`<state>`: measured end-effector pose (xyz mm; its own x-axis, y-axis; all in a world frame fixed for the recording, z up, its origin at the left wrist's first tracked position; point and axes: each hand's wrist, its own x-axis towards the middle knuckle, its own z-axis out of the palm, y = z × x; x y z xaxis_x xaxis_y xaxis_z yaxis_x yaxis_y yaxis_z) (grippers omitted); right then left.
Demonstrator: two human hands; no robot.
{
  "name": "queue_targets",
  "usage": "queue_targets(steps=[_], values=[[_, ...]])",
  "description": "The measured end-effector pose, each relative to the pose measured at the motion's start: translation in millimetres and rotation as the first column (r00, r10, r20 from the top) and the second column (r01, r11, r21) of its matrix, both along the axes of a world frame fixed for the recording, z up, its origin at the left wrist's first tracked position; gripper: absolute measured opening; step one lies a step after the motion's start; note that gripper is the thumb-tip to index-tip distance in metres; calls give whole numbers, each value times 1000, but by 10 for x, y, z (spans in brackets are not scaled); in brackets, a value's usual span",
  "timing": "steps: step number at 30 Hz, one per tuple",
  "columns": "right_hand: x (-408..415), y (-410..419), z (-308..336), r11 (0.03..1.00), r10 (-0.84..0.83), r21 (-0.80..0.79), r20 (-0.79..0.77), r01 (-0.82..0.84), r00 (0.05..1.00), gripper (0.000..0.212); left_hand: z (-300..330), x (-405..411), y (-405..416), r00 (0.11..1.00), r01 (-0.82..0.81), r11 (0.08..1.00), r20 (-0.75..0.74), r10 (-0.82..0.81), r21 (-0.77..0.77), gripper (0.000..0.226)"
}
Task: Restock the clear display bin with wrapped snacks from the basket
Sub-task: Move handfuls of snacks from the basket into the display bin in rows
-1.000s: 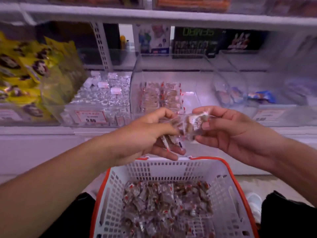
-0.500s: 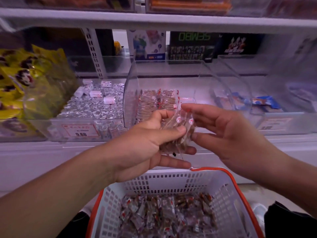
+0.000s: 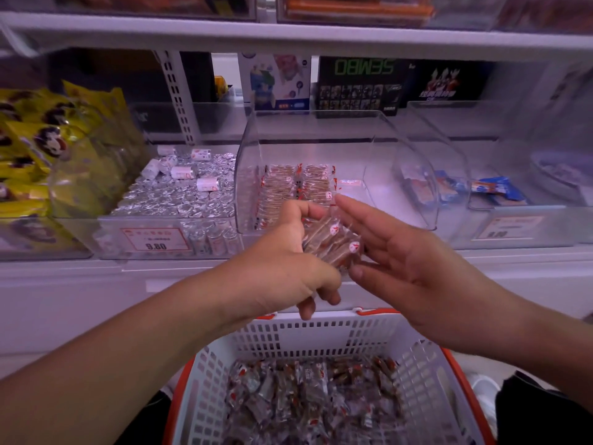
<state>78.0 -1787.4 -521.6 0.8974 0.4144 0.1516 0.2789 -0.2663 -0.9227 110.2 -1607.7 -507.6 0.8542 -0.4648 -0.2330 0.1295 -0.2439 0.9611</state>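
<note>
Handful of clear-wrapped brown snack sticks [image 3: 332, 244] held above the white orange-rimmed basket [image 3: 301, 335], just short of the clear display bin [image 3: 401, 175].

Left hand [image 3: 288, 268] grasps the bunch; right hand [image 3: 407, 255], fingers straight, steadies it. Slippery wrappers could slide out and scatter the bin's tidy left-hand rows; the basket holds many loose snacks.

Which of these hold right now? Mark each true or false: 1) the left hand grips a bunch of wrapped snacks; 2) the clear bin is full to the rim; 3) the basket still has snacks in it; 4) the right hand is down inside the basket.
1) True: the left hand grips a bunch of wrapped snacks.
2) False: the clear bin holds rows only on its left side; its right part is bare.
3) True: the basket holds a pile of wrapped pieces.
4) False: the right hand is above the basket, fingers straight beside the bunch.
</note>
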Motion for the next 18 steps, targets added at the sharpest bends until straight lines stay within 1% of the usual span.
queue_targets(steps=[3, 4, 7, 9, 10, 12, 14, 16, 18], values=[[-23, 17, -20, 995, 2, -96, 18, 0, 1000, 71, -1, -6, -11, 998, 60, 997, -6, -60, 51, 74], [-21, 19, -16, 995, -8, -98, 24, 10, 1000, 71, 2, 0, -9, 996, 85, 994, -11, -84, 65, 74], [10, 6, 34, 997, -78, -15, 21, 78, 997, 69, 18, 28, 22, 996, 86, 993, -1, -86, 81, 77], [41, -7, 80, 995, -98, 19, 22, 98, 995, 58, 37, 37, 42, 999, 44, 997, 9, -44, 62, 78], [53, -12, 94, 995, -96, 42, 17, 95, 995, 51, 57, 39, 49, 1000, 18, 1000, -4, -18, 25, 77], [73, -22, 102, 989, -120, 93, 22, 117, 993, 42, 103, 48, 64, 998, -16, 994, -65, 9, -111, 64], [93, -22, 89, 978, -167, 133, 44, 160, 985, 36, 131, 52, 66, 993, -10, 966, -117, -21, -258, 51], [96, 6, 68, 971, -200, 147, 82, 187, 976, 37, 111, 18, 7, 985, -50, 946, -173, -6, -319, 53], [92, 54, 38, 970, -220, 133, 115, 205, 969, 40, 63, -19, -80, 967, -168, 930, -237, 91, -328, 60]])
